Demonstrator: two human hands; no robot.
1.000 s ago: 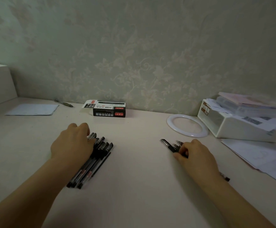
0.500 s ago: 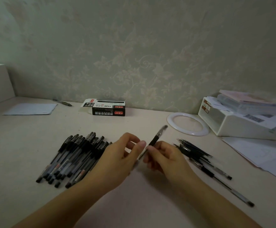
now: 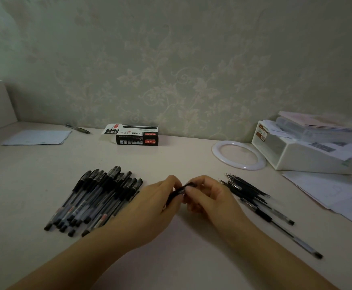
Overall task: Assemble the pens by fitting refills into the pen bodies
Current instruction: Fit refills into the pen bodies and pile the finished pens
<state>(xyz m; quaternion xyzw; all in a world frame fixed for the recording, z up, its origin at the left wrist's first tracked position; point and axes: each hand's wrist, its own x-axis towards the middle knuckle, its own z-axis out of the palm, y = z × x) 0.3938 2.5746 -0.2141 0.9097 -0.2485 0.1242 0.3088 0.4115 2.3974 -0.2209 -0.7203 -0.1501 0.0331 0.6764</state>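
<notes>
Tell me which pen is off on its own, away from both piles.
The pen at the back left by the wall, beside the sheet of paper. Every other one lies in the piles near the hands.

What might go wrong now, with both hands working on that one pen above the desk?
The pen is pinched by the left hand and right hand in dim light, so it may slip or the parts may go in crooked. The right forearm lies close to the loose refills, and the left one beside the pen pile; a careless move might scatter either.
</notes>
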